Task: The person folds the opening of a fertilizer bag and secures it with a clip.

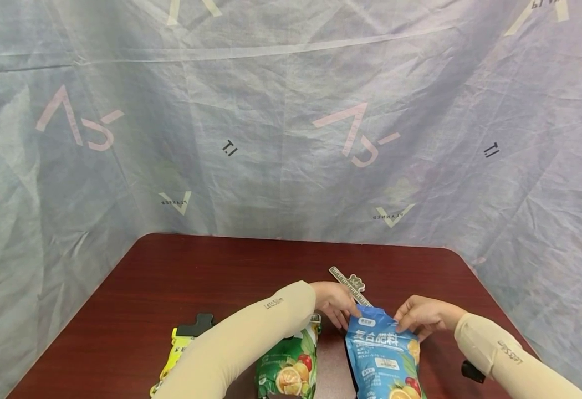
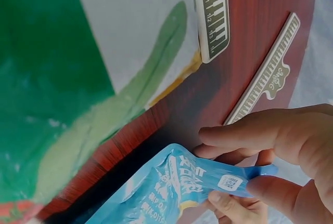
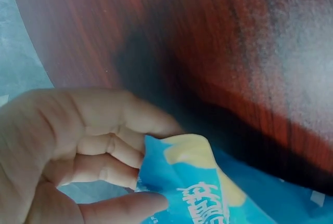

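A blue bag [image 1: 378, 346] with white lettering and printed fruit lies at the front of the table. My left hand [image 1: 335, 302] pinches its upper left corner between thumb and fingers. At the opposite upper corner, my right hand [image 1: 425, 315] pinches the film, thumb on the printed face in the right wrist view. Just beyond the bag is a loose long sealing clip [image 2: 264, 73] with piano-key markings. Left of the blue bag stands a green bag [image 1: 286, 363] with printed fruit; a similar piano-key clip [image 2: 214, 18] sits along its top edge.
A yellow bag [image 1: 175, 354] with a black clip [image 1: 196, 326] on top is partly hidden by my left sleeve. Near my right forearm lies a small black object [image 1: 473, 371]. A grey printed cloth [image 1: 281, 138] hangs behind the dark red table [image 1: 211, 266].
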### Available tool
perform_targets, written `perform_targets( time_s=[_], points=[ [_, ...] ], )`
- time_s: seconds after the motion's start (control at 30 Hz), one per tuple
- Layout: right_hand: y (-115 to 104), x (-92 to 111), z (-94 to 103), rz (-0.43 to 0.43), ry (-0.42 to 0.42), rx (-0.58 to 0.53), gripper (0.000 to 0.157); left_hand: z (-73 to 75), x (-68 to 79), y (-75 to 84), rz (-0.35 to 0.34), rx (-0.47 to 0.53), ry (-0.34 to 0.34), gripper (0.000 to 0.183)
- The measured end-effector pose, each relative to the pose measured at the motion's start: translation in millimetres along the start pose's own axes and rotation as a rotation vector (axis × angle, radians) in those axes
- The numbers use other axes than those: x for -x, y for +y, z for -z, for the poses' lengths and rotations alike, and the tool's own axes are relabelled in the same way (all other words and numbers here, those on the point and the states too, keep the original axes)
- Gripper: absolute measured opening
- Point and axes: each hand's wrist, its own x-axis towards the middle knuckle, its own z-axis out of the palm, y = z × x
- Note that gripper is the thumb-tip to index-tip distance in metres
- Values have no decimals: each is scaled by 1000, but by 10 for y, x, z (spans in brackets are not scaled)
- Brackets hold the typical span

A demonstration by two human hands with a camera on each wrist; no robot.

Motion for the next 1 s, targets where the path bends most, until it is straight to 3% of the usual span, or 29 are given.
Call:
perform_targets(
  time_s=[0.23, 0.6, 0.73, 1.0],
  points=[
    [-17, 28, 8, 11, 6, 12, 17, 4, -3, -11, -27, 7, 17, 10],
    [-4, 76, 120, 124, -147, -98, 16, 66, 12, -15, -75, -14, 4, 12],
    [-27, 81, 156, 163, -167, -112, 16, 89, 42, 1, -89, 3, 5, 13],
    [-142, 128, 217, 161, -190, -141, 17, 116, 125, 41, -134, 42, 31, 15]
  ],
)
